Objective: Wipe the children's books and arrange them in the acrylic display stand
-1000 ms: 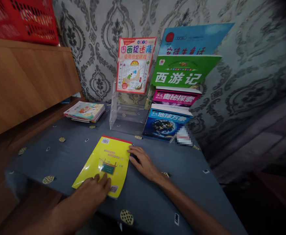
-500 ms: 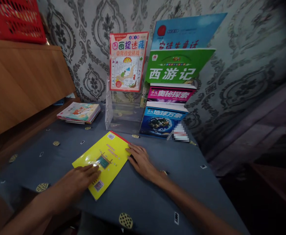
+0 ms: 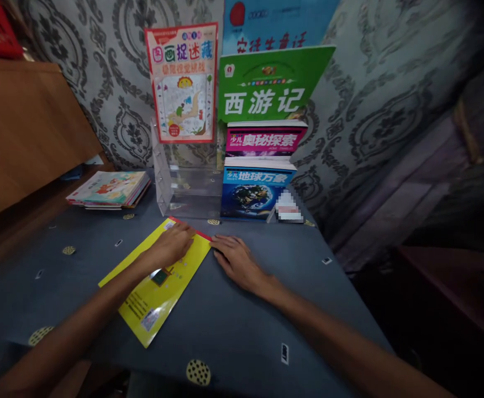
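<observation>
A yellow book (image 3: 159, 293) with a red edge lies slanted on the table, its printed back cover with a small blackboard picture facing up. My left hand (image 3: 172, 243) rests on the upper part of the cover, palm down, fingers reaching the red edge. At the book's upper right corner, my right hand (image 3: 237, 262) lies on the table with fingers stretched out and fingertips touching the corner. Neither hand is closed around anything. Behind the book stands a clear display rack (image 3: 188, 204), holding a red-bordered picture book (image 3: 184, 105) in its top left place.
On the rack's right side are a blue book (image 3: 275, 22), a green book (image 3: 267, 83), a magenta book (image 3: 267, 141) and an earth-cover book (image 3: 250, 196). A stack of books (image 3: 111, 188) lies left on the table (image 3: 267, 337). A wooden cabinet (image 3: 22, 132) is farther left.
My left hand has slid up the cover from its lower left to the red edge. My right hand stays by the corner. The camera view has shifted to the right.
</observation>
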Tool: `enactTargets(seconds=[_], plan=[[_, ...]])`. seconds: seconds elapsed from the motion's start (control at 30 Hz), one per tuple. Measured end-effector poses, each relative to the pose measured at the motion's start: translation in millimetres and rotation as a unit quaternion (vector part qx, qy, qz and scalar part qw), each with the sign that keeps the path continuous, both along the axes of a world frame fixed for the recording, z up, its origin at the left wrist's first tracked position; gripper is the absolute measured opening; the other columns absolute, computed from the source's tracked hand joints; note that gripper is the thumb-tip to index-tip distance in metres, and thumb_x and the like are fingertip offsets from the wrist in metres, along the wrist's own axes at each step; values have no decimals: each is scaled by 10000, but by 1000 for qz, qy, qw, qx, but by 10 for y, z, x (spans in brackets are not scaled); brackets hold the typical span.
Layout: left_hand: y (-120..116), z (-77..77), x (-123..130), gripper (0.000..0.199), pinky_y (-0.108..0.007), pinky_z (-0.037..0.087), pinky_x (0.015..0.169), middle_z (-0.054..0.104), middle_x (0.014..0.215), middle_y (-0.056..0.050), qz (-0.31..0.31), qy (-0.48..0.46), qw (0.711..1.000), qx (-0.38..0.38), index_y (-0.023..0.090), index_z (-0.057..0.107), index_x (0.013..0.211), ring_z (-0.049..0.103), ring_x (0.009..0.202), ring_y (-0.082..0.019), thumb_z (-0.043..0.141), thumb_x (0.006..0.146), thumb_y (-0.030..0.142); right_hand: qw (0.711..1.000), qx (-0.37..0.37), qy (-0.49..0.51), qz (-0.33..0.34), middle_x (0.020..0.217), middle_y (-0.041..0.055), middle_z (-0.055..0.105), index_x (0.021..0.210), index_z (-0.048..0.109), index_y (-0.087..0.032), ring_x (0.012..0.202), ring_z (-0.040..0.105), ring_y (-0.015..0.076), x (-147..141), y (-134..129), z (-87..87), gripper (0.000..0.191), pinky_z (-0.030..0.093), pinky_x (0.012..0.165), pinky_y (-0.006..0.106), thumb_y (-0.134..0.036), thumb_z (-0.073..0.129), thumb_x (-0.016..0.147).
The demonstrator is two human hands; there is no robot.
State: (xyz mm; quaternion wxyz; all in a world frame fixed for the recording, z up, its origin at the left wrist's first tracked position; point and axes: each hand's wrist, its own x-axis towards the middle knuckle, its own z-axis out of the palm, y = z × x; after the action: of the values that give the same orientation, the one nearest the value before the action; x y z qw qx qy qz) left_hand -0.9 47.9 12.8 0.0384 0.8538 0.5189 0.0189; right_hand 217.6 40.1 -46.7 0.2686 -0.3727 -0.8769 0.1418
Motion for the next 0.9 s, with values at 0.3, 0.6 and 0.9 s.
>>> enactTargets(seconds=[0.3,0.6,0.9], plan=[[143,-304,207,250,-355,471,928,627,1064,-88,-8,-68,995,66,168,629,1050,578,1039,-218,387,990,185,998,-5,57,-29,1190,109,715,1141,700,-194,1157,626,251,85,101,-97,275,466,1023,476,-169,497,957],[-12,-276,274,228,-393,475,892,589,1023,-91,13,-2,994,105,174,594,975,552,1004,-259,508,959,384,998,-4,52,-44,1289,132,656,1151,692,-183,1239,561,265,85,108,-153,290,433,1073,528,-179,479,955],[-189,-36,489,291,-357,508,822,636,1119,-124,65,123,990,37,166,621,1067,559,1094,-280,482,963,399,997,-9,58,-49,1301,137,646,1165,696,-186,1245,558,269,93,96,-137,306,437,1071,525,-183,468,962]])
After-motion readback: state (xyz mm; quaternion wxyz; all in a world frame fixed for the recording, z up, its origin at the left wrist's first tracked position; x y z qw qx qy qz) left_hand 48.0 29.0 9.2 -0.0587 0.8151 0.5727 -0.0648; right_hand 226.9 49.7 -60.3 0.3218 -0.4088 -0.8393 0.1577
